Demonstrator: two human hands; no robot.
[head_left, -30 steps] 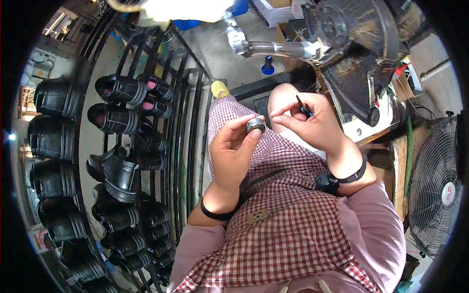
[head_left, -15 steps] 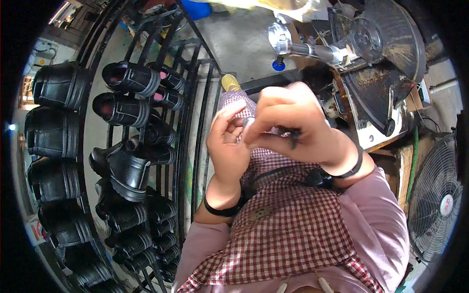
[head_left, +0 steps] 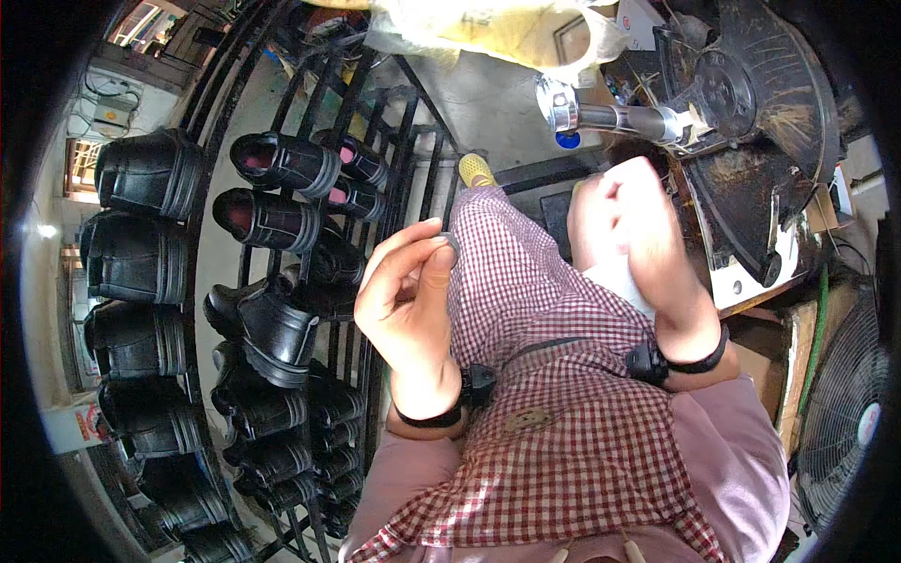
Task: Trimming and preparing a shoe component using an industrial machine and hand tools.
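Between the thumb and fingers of my left hand (head_left: 404, 300), in front of the shoe rack, is a small dark grey round piece (head_left: 452, 248). Its exact kind is too small to make out. My right hand (head_left: 638, 216) is apart from it on the right, over the edge of my lap near the machine. Strong light washes that hand out and its fingers are not clearly seen. A white flat surface (head_left: 619, 281) shows just below the right hand. Under both hands spreads my red-and-white checked apron (head_left: 554, 413).
On the left stands a black metal rack (head_left: 422, 103) with several rows of black leather shoes (head_left: 272, 328). At the upper right is a dark machine (head_left: 751, 141) with a shiny metal arm (head_left: 619, 120). A pale yellow plastic bag (head_left: 488, 33) hangs at the top; a fan (head_left: 845, 403) stands at right.
My hands, together before, have come apart. The right hand has moved right and away; the left has shifted slightly left with the small round piece at its fingertips. The view has shifted a little.
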